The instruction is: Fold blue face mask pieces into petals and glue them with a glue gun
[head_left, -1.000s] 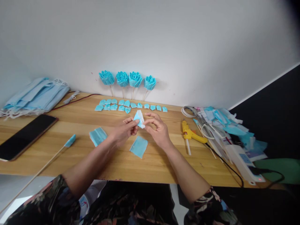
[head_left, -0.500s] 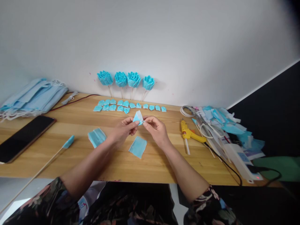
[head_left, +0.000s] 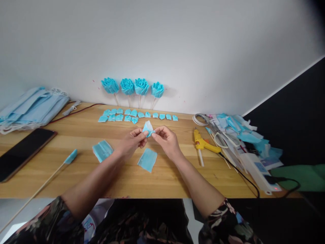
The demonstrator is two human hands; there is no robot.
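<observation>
Between my two hands is a small piece of blue-and-white mask fabric (head_left: 147, 126), partly folded, its white side showing at the top. My left hand (head_left: 133, 141) pinches its left lower part between thumb and fingers. At the right lower corner, my right hand (head_left: 166, 139) is closed on the same piece. Below the hands lies a flat blue fabric square (head_left: 147, 160). Another blue fabric piece (head_left: 102, 150) is beside my left wrist, partly behind the forearm. Rows of folded blue petals (head_left: 134, 113) rest just beyond my fingers.
Several blue fabric roses (head_left: 127, 86) on sticks lean at the wall. At left are stacked masks (head_left: 33, 105), a phone (head_left: 25, 152) and a blue-tipped stick (head_left: 50, 178). At right lie a yellow glue gun (head_left: 203, 142), scissors (head_left: 225, 139), fabric scraps (head_left: 243, 130) and a power strip (head_left: 259, 173).
The fabric's right corner appears folded further inward by my right fingers. Both hands keep hold of it. The whole view has shifted slightly.
</observation>
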